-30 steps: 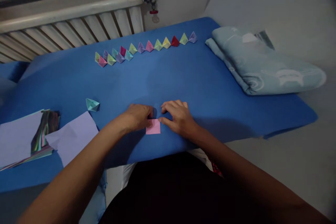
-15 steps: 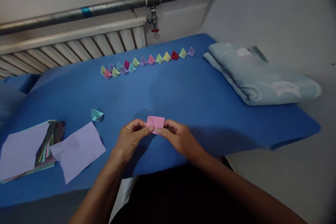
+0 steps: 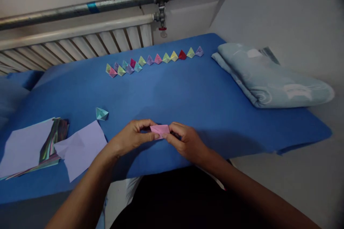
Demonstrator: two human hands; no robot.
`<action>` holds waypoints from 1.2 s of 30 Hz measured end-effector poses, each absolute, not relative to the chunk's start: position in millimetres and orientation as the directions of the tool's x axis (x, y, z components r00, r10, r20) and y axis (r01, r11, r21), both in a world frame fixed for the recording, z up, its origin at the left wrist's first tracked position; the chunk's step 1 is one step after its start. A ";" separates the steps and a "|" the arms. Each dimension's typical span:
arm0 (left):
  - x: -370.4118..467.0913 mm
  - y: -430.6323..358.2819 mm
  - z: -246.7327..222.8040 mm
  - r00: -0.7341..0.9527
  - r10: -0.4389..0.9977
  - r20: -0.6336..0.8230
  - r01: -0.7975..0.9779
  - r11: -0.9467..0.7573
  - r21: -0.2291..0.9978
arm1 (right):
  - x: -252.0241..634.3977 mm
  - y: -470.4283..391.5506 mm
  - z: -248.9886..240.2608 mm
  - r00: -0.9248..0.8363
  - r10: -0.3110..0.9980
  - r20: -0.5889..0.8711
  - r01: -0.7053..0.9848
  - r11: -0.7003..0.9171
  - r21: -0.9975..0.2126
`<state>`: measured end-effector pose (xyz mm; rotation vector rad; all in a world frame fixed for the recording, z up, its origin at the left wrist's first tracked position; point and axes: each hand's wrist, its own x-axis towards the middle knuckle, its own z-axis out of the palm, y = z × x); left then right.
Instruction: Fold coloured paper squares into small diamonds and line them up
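Observation:
A small folded piece of pink paper is held up over the front part of the blue sheet, between my two hands. My left hand pinches its left side, thumb in front and fingers behind. On its right side my right hand grips it the same way, with both thumb tips close together at its lower edge. The fingertips behind the paper are hidden. To the left of my hands stands a teal folded paper shape. Nearer me lies a creased lilac paper sheet.
A stack of coloured paper lies far left. Several folded paper shapes line the back of the blue-covered bed. A folded light-blue blanket is at right. A radiator and pipe run along the wall.
The pink paper now shows as a lower, narrower strip, tilted or folded over. My left wrist has swung outward to the left. The whole view has shifted slightly.

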<state>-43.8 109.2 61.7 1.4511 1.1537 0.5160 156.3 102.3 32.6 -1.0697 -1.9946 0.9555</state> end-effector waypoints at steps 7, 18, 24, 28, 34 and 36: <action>-31.0 105.0 37.3 0.452 0.799 0.397 0.659 -0.599 0.455 | 168.8 121.1 21.7 -0.647 0.606 0.462 0.546 0.792 -0.274; -23.9 75.1 7.6 0.464 0.787 0.405 0.790 -0.575 0.212 | 174.5 117.2 4.7 -0.794 0.515 0.324 0.523 0.850 -0.070; -25.1 62.4 7.7 0.430 0.785 0.445 0.817 -0.548 0.177 | 178.9 112.5 5.4 -0.769 0.542 0.339 0.535 0.836 -0.124; -23.3 59.7 8.8 0.436 0.797 0.419 0.820 -0.543 0.181 | 178.7 108.0 4.7 -0.751 0.561 0.347 0.544 0.824 -0.154; -23.3 59.4 10.7 0.449 0.795 0.408 0.814 -0.553 0.180 | 178.0 104.2 5.5 -0.734 0.588 0.340 0.552 0.808 -0.206; -23.8 63.1 11.9 0.494 0.778 0.388 0.791 -0.587 0.170 | 178.5 105.6 5.3 -0.755 0.564 0.333 0.524 0.825 -0.210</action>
